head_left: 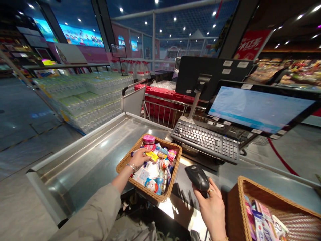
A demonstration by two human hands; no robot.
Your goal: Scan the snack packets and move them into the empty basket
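My left hand (139,157) reaches into a wicker basket (177,167) of small packaged sweets. Its thumb and fingers are closed on a small yellow packet (152,156), just above the other goods. Around it lie a pink oval container (149,139), a round pink-wrapped item (172,155) and several colourful wrappers. In my right hand (212,204) is a black handheld barcode scanner (197,177), held over the counter to the right of this basket. The scanner's handle is mostly hidden by my fingers.
A second wicker basket (241,201) with packaged goods stands at the lower right. Behind the scanner are a keyboard (205,139) and a lit monitor (255,107). The metal counter (92,160) has a raised rim at left. Stacked bottle packs (82,97) stand beyond.
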